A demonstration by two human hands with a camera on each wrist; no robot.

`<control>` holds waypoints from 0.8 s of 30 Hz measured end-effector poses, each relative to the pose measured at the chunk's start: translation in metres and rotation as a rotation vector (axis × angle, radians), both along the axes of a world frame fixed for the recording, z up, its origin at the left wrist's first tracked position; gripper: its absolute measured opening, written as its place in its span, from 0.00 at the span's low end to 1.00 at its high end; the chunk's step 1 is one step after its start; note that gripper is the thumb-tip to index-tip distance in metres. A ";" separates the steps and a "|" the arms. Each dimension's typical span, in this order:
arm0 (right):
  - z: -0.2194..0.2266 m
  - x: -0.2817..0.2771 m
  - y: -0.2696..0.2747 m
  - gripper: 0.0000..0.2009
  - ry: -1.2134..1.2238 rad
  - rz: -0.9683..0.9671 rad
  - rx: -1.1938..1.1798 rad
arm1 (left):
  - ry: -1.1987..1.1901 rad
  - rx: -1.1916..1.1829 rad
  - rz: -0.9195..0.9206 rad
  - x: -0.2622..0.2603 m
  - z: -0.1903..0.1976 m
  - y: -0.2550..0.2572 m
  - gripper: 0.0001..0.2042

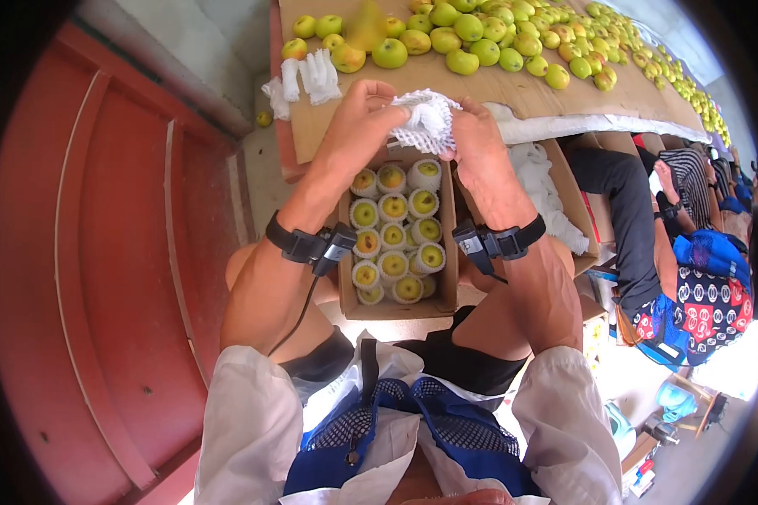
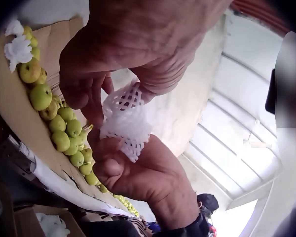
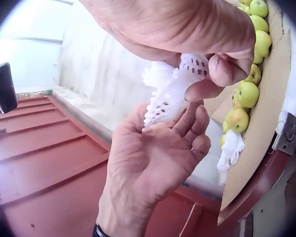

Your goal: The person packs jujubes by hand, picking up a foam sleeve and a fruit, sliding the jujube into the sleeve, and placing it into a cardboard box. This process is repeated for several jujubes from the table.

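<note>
Both forearms reach forward, wrists raised, and meet above the cardboard box (image 1: 446, 244) of netted fruit. The left hand (image 1: 358, 118) and right hand (image 1: 477, 139) face each other with the white foam net sleeve (image 1: 425, 118) between them, each hand's curled fingers and thumb pinching it. Loose green fruit (image 1: 480, 42) lies beyond the hands.

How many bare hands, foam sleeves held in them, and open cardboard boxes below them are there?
Bare hands: 2, the left grip and the right grip
White foam mesh sleeve pinched between them: 1
Open brown cardboard boxes: 2, the box of wrapped fruit and the box of spare sleeves
Total: 5
</note>
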State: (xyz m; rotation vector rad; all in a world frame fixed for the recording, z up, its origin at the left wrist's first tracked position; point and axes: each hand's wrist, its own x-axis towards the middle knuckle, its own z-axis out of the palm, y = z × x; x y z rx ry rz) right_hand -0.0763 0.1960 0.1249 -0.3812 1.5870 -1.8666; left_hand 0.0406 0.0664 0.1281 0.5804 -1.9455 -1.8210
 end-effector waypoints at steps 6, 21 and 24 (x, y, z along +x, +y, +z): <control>-0.003 -0.007 0.003 0.11 -0.085 0.053 -0.085 | 0.138 0.487 -0.151 0.003 0.009 -0.001 0.22; -0.011 -0.017 0.004 0.09 -0.498 0.160 -0.288 | 0.314 0.138 -0.198 -0.002 0.003 0.017 0.25; -0.009 -0.016 0.005 0.09 -0.471 0.188 -0.267 | 0.311 0.157 -0.174 -0.003 0.004 0.020 0.26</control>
